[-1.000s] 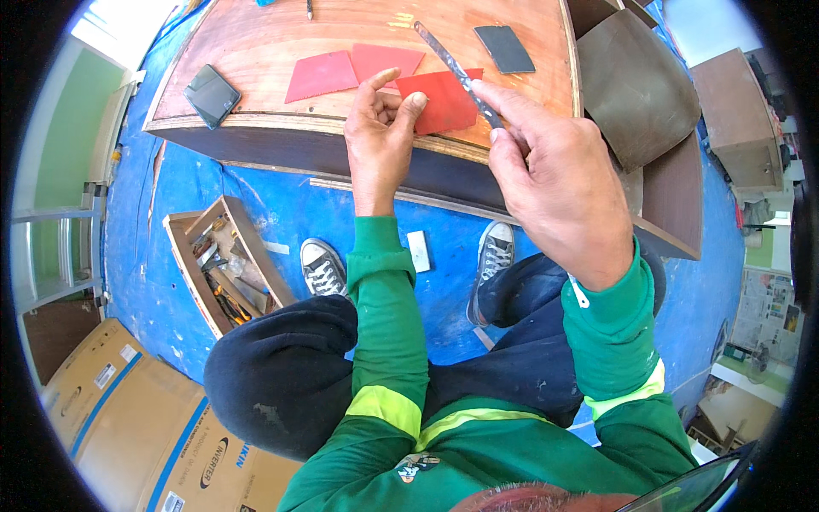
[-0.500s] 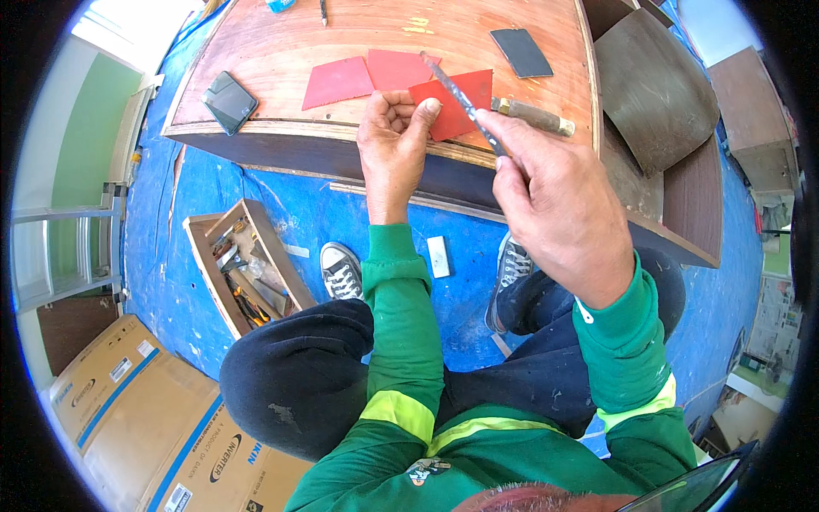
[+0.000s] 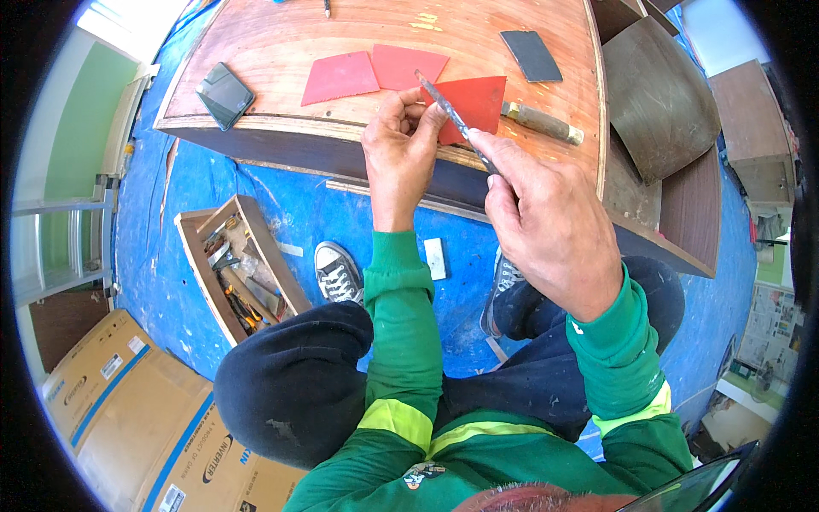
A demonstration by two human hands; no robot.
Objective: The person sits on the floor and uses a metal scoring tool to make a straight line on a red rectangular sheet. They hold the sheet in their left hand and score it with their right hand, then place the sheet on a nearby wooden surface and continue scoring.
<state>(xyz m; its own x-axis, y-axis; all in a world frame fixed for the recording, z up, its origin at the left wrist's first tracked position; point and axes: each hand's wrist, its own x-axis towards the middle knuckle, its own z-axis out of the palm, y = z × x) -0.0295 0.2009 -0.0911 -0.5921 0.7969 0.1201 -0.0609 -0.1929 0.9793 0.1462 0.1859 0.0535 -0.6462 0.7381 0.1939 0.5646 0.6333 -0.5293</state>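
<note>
- Beyond the fingers of the left hand (image 3: 399,152) and right hand (image 3: 554,213), the bench (image 3: 277,38) spreads out, probably serving as a handy flat surface.
- Nearer the body than the left fingers, and further left, the toolbox (image 3: 283,266) sits on the floor, its tools seemingly grouped within reach.
- Just past the left fingertips, two pink sheets (image 3: 341,78) lie flat, perhaps set there to be out of the way.
- Between the two hands' fingers is the red sheet (image 3: 479,98): left thumb and fingers pinch its left side, likely so that most of its face is exposed; it extends toward the right fingertips.
- Beyond the right fingers, the chisel (image 3: 546,125) lies beside the red sheet.
- Right thumb and forefinger pinch the blade (image 3: 454,114), the forefinger laid along it, seemingly for control; its tip reaches the left fingertips. Contact with the red sheet cannot be told.
</note>
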